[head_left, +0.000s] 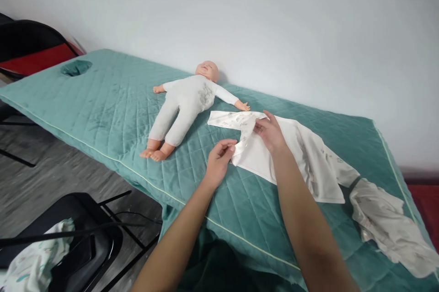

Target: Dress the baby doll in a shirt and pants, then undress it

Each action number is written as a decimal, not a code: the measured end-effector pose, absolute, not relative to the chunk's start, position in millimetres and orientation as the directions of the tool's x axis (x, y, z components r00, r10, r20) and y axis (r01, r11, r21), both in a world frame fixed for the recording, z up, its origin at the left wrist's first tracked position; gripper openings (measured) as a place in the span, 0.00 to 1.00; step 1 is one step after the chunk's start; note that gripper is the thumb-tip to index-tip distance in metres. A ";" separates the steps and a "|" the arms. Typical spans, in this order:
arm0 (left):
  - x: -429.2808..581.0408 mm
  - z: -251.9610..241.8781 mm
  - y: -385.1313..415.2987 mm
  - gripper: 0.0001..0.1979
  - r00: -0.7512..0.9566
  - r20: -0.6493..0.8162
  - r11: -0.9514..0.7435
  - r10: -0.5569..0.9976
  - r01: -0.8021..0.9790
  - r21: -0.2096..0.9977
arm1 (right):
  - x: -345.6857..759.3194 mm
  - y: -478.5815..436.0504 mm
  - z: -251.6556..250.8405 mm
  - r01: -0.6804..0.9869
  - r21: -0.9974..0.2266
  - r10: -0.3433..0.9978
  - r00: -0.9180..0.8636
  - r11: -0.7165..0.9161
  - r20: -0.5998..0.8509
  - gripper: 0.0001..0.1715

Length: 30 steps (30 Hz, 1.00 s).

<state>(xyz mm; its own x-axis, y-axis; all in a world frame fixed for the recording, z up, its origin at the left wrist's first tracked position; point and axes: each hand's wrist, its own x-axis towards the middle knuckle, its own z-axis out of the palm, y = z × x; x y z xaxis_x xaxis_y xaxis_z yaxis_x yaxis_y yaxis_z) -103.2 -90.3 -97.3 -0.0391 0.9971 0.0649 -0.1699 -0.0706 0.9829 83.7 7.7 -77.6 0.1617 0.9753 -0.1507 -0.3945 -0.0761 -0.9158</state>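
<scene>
A small white baby shirt (260,154) with a faint print lies spread open on the green quilted cover, its inside partly showing. With fingers pinched, my left hand (218,159) holds the near-left edge of the shirt. My right hand (270,132) grips the fabric higher up, close to the sleeve that stretches to the left; some of its fingers are hidden by the hand itself. A baby doll (187,104) in a white cloth body lies on its back left of the shirt, its arms spread. One doll hand is just above the sleeve.
Crumpled printed baby clothing (387,223) lies at the right end of the quilted bed (116,113), which has a face hole (76,68) at its far left. A white wall (274,31) runs behind. A black chair (85,223) with printed cloth (41,255) stands at lower left.
</scene>
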 end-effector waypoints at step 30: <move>-93.6 -98.5 -112.5 0.33 0.443 0.471 -0.640 0.763 0.618 0.456 | 122.3 11.5 -94.1 0.112 -0.991 0.955 0.295 -0.074 -0.038 0.27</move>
